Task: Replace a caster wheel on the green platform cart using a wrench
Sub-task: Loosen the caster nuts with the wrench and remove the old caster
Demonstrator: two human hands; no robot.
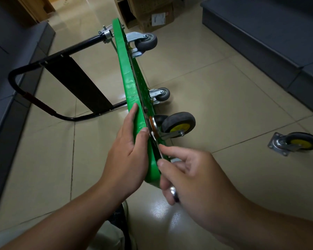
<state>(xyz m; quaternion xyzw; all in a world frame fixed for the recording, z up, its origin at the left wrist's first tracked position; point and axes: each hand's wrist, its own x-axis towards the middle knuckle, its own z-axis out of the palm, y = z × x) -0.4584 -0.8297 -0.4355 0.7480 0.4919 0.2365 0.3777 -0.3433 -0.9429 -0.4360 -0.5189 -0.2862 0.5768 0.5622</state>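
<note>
Down on a glossy beige tiled floor [215,83] the job is being done, with dark grey raised platforms [260,29] running along both sides of the room and cardboard boxes [152,13] standing at the far end.

The green platform cart [129,82] is being kept up on its side edge, its long axis running from just in front of the person away toward the boxes. Its underside is facing right, so the wheels are pointing right: two grey casters [145,41] farther along, and a black caster wheel [178,122] with a yellow hub at the near end. The black handle [43,65] is sticking out to the left, low over the floor.

The deck's top edge is being clasped by the left hand [126,152], fingers laid along it and thumb pressed on the wheel side. The right hand [193,177] is being held at the near corner, just below the mounting plate [151,123]. Its fingers are curled round a chrome wrench [173,192], with forefinger and thumb reaching to the plate's edge.

A spare caster [294,144], also yellow-hubbed, is lying loose on the floor, well apart to the right.
</note>
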